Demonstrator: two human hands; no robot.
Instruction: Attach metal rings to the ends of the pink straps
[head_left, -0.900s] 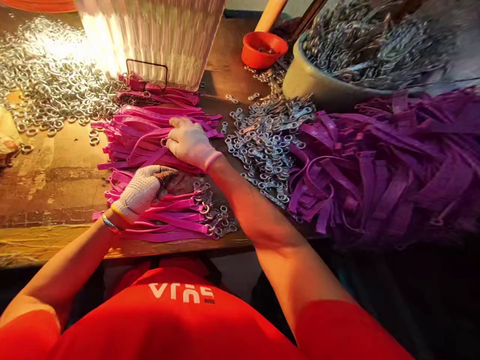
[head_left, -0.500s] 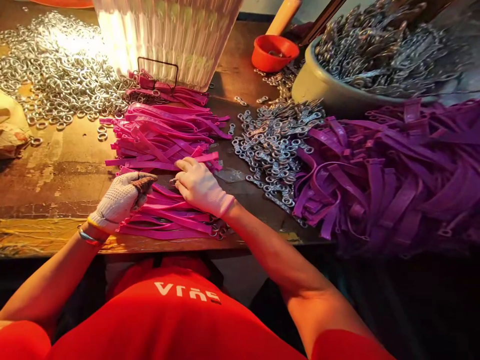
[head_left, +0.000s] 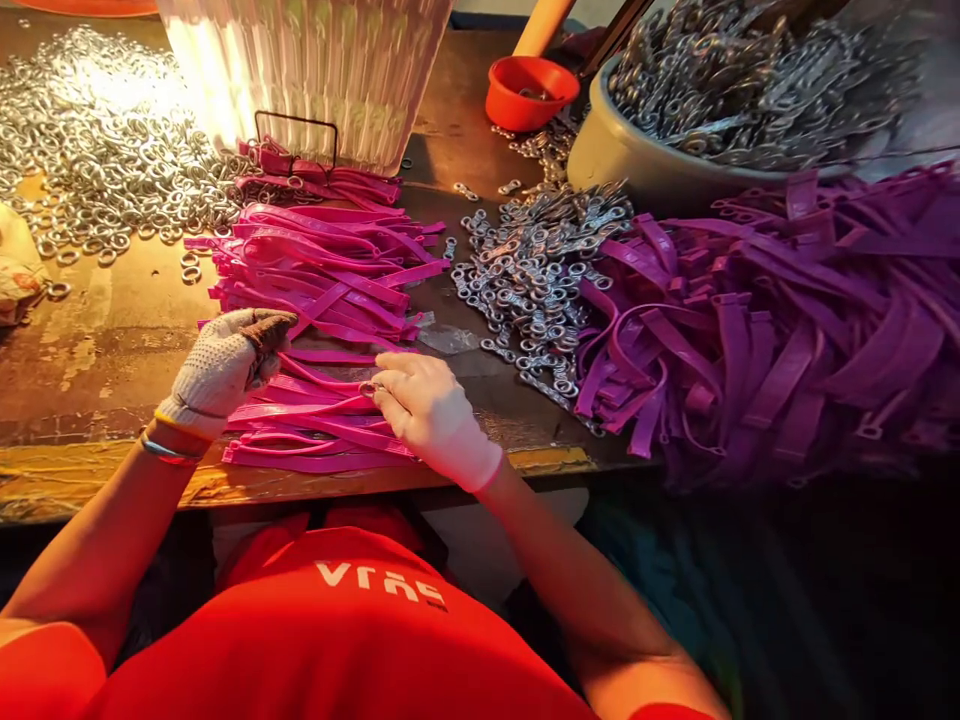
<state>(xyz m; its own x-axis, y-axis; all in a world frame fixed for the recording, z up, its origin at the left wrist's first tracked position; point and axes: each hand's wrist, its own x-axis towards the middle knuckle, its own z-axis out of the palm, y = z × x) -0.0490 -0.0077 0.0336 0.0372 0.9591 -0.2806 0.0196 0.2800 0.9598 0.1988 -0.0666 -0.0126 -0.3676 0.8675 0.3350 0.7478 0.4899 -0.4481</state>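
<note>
White-gloved right hand [head_left: 435, 410] pinching a small round metal ring [head_left: 367, 389], flat pink straps [head_left: 319, 412] below, dotted-white-gloved left hand [head_left: 214, 368] curled tight, grip's contents hidden

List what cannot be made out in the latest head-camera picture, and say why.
- Head view: the white-gloved right hand covers some ends of the flat, bright pink straps.
- Head view: curled fingers hide whether the dotted, white-gloved left hand holds anything.
- Head view: the top edge cuts off the curved orange object.
- Head view: the round red bowl's contents are too small to identify.
</note>
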